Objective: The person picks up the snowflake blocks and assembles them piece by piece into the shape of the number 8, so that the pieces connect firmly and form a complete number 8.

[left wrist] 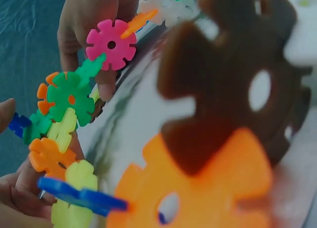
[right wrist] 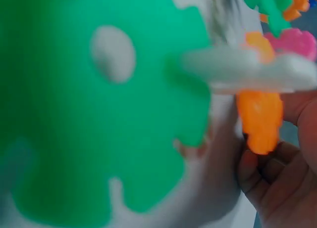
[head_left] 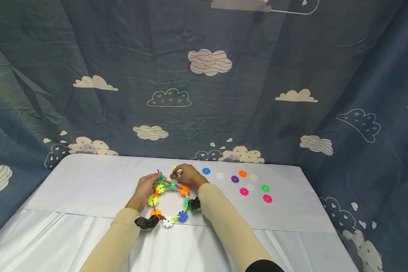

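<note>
A ring of interlocked, notched flower-shaped plastic discs (head_left: 152,200) in many colours stands between the hands. My left hand (head_left: 145,190) grips its upper left side, fingertips by a dark green disc (head_left: 161,179) and a blue disc (left wrist: 20,124) that sticks out. My right hand (head_left: 190,175) pinches a brown disc (head_left: 174,176) at the far side of the ring. Behind those fingertips a yellow disc (head_left: 178,168) partly shows; whether it joins the brown one I cannot tell. In the right wrist view the right fingers (right wrist: 270,173) curl below an orange disc (right wrist: 261,119).
Loose discs lie on the white table to the right: a blue disc (head_left: 206,171), a purple disc (head_left: 235,179), an orange disc (head_left: 243,173), a green disc (head_left: 265,188), plus several white and pink ones. A dark cloud-patterned curtain (head_left: 224,113) hangs behind the table.
</note>
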The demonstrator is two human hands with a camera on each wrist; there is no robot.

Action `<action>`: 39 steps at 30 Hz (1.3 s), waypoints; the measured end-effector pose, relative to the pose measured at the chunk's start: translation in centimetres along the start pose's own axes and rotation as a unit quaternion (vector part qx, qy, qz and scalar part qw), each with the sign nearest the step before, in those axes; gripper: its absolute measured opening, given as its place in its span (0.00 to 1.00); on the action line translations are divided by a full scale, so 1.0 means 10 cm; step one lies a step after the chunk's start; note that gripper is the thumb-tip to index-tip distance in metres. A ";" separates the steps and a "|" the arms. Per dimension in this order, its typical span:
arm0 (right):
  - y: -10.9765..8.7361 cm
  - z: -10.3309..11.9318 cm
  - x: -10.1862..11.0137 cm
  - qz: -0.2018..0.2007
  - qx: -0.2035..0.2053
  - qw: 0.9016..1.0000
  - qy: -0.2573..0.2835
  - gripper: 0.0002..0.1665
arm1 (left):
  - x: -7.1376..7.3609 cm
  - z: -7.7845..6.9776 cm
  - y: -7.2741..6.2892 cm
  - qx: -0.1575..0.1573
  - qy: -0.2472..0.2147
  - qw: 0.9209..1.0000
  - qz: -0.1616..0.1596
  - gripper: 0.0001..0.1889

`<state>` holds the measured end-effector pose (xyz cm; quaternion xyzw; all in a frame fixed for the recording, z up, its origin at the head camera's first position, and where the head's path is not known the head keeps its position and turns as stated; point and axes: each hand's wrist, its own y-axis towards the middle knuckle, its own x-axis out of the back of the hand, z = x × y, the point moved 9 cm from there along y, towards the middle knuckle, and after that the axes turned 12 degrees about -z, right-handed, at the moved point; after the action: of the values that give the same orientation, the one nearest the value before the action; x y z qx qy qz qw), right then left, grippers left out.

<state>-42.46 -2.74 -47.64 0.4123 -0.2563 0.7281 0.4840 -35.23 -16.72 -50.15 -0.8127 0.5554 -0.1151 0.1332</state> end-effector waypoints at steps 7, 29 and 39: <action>-0.04 -0.01 0.06 -0.014 -0.007 0.999 0.038 0.10 | -0.04 -0.04 -0.02 -0.015 0.011 1.000 -0.016 0.27; -0.08 0.52 0.67 -0.124 -0.003 0.914 0.386 0.16 | -0.09 -0.38 -0.18 -0.125 0.005 0.992 -0.009 0.21; -0.05 0.57 0.66 -0.149 -0.002 0.922 0.358 0.13 | -0.13 -0.38 -0.17 -0.134 0.010 0.991 -0.004 0.20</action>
<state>-41.24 -3.66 -39.07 0.1565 -0.0024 0.7461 0.6472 -35.48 -15.26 -46.01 -0.8243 0.5639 -0.0482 0.0174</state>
